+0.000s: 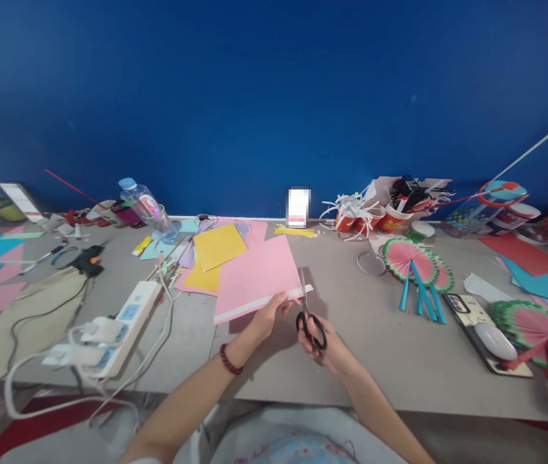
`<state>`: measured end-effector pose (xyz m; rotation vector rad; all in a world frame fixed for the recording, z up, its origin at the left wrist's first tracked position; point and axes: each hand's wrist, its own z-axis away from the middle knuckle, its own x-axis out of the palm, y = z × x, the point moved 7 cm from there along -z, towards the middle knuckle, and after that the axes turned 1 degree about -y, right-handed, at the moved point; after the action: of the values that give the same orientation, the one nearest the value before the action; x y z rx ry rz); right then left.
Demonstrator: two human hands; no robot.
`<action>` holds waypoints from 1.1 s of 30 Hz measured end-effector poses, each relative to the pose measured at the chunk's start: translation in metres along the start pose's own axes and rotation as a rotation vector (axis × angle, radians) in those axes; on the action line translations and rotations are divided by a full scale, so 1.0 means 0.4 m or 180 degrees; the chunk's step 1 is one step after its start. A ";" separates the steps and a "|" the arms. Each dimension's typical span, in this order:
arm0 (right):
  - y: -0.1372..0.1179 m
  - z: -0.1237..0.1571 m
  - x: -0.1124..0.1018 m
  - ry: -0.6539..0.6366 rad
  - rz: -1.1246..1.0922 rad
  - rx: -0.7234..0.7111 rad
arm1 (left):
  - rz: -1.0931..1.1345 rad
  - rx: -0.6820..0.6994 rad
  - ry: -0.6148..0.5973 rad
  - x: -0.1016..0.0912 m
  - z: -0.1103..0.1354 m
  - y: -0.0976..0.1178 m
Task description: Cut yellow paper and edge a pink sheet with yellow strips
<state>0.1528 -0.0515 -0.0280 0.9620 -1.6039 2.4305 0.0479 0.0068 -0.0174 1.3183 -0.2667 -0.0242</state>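
My left hand (270,312) pinches the lower edge of a large pink paper sheet (259,270), held tilted above the grey table. Along that edge runs a white strip (249,306), which sticks out past the sheet's right corner. My right hand (326,348) grips black-handled scissors (311,327) by their loops. Their blades point away from me and meet the white strip's right end, near the sheet's corner. Whether the blades are parted is too small to tell. Yellow paper (220,247) lies behind and left of the pink sheet.
A white power strip (131,322) with plugs and cables lies at left, near a tilted plastic bottle (151,209). Fans of folded paper (409,261), a phone (471,322) and a white mouse (496,341) lie at right. Cups with white strips (351,216) stand at the back.
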 end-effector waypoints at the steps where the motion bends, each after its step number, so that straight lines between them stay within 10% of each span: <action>1: 0.000 0.000 0.000 0.0008 -0.0004 0.0012 | -0.0029 0.0081 -0.0013 0.001 0.000 0.004; 33: -0.038 0.008 0.056 -0.0513 -0.0508 -0.0384 | 0.0308 0.0163 -0.0191 0.018 0.001 -0.004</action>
<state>0.1424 -0.0535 -0.0031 1.2403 -1.6302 2.1747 0.0550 0.0047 -0.0173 1.3558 -0.3840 0.0249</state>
